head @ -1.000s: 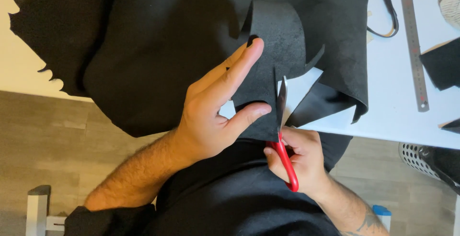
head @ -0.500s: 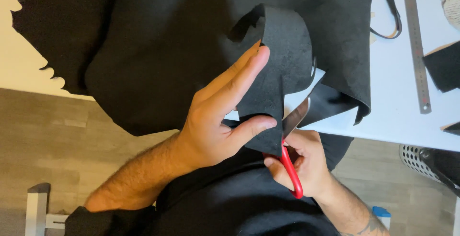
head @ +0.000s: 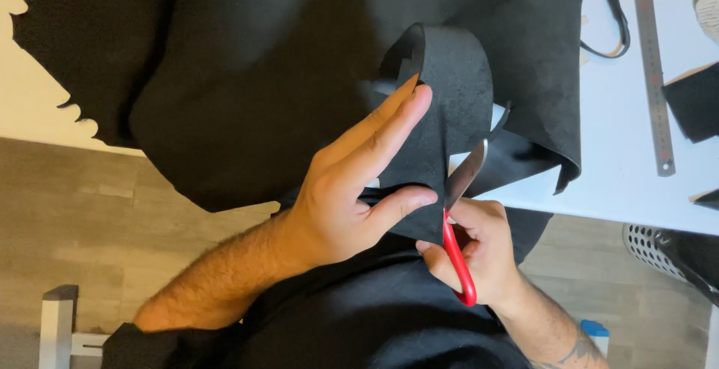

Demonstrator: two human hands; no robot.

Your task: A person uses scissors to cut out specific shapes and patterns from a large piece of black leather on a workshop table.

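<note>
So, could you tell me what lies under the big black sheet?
Under the black sheet, the white table shows at its right edge. A steel ruler lies beside it, uncovered. Whatever else lies beneath is hidden.

- One view only: head-worn camera, looking steeply down over the person's own lap and forearms.
- Close range; left hand [head: 352, 189] and right hand [head: 479, 253] fill centre frame.
- Table edge [head: 636, 204] runs across upper right; floor [head: 90, 219] visible lower left.
- No second view, so no overlap.
</note>
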